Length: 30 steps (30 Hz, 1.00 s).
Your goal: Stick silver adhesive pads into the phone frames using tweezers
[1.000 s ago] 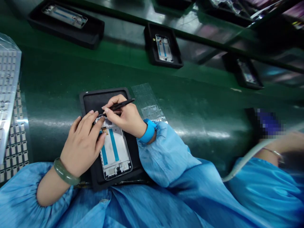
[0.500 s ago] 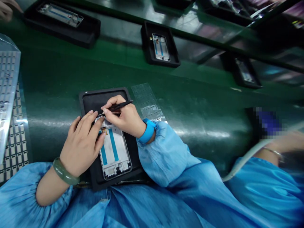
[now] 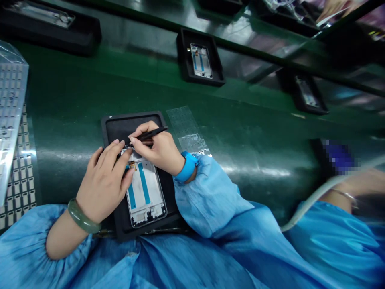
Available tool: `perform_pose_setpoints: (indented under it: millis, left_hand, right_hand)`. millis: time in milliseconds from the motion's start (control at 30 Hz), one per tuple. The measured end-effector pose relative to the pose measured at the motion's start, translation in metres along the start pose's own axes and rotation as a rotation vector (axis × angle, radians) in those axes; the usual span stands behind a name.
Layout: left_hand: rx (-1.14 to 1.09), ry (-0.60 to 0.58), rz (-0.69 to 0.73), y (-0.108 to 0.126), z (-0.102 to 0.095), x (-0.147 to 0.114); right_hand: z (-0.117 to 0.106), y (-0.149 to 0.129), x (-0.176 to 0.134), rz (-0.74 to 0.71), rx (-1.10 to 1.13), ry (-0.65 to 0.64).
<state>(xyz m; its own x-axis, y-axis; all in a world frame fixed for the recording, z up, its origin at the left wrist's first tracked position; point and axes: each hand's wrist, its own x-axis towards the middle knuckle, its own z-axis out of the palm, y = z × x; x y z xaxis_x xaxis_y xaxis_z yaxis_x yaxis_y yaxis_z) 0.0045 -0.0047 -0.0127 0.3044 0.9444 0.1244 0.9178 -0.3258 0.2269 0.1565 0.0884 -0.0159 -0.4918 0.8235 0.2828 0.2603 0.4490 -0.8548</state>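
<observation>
A phone frame (image 3: 153, 182) with blue strips lies in a black tray (image 3: 120, 124) close in front of me. My left hand (image 3: 105, 176) rests on the frame's upper left part, fingers spread and fingertips at its top edge. Black tweezers (image 3: 153, 133) are pinched in my right hand (image 3: 161, 150), which leans over the frame's top end. Their tips come close to my left fingertips, and the exact contact point is hidden by the fingers. A small orange flex cable (image 3: 132, 165) shows beside my left thumb.
A clear plastic sheet (image 3: 188, 126) lies right of the tray. Sheets of small pale stickers (image 3: 21, 176) are at the left. Beyond, black trays (image 3: 201, 78) carry more phone frames. A co-worker's blue sleeve (image 3: 333, 241) and a pale hose (image 3: 313, 200) are at the right.
The far trays have shifted left, the left one most and partly out of view. My hands and the tweezers have hardly moved.
</observation>
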Motion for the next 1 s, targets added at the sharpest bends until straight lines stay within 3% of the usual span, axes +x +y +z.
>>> perform_pose_setpoints:
  millis: [633,900,1000]
  left_hand:
    - [-0.009,0.016,0.003,-0.0005,-0.0018,0.0008]
    - [-0.021,0.024,0.009,-0.0022,-0.0011,0.0011]
    - [-0.022,0.01,0.023,-0.0038,0.0003,0.0011]
  right_hand:
    - [-0.0002,-0.0011,-0.002,0.014,-0.111,0.029]
    - [0.0013,-0.0089,-0.0011,-0.239,-0.285,-0.089]
    - [-0.0034,-0.0057,-0.0017,-0.125,-0.165,-0.011]
